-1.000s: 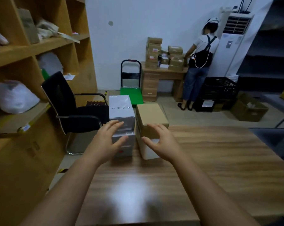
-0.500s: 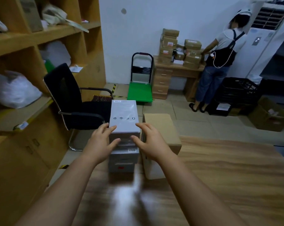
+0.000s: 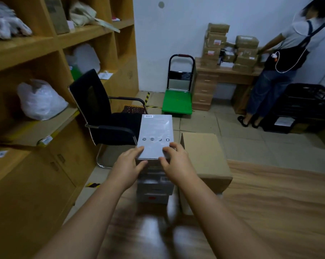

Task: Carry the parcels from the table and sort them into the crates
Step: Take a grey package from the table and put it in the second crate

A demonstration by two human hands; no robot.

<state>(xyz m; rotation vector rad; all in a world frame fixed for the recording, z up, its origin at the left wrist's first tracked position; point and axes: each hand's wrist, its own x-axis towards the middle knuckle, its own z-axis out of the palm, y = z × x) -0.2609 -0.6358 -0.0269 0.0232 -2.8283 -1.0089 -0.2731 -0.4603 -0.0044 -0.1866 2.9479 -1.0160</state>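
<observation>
Wooden shelving (image 3: 46, 53) lines the left of a stockroom, and a wood-grain table (image 3: 270, 212) fills the near foreground, where the parcels wait at its far left corner. A stack of grey boxes stands there, and the top grey parcel (image 3: 156, 135) is the one in hand. The left hand (image 3: 129, 166) takes its near left corner, fingers curled onto the lid and thumb against the near face, while the right hand (image 3: 173, 162) does the same at the near right corner. Both grips are clamped on this parcel, one at each corner, probably so that the long box stays level as it comes off the stack. Whether it has left the box below cannot be told.

Just beside the stack, to the right, sits a brown cardboard parcel (image 3: 202, 156), untouched and likely next. Black crates (image 3: 307, 107) stand on the floor well apart, across the room at the right, so a walk lies ahead. Another person (image 3: 281, 68) stands at a far desk (image 3: 227, 71) piled with cartons, near the crates, and may be in the way. A black chair (image 3: 102, 113) and a green trolley (image 3: 177, 101) occupy the floor between.
</observation>
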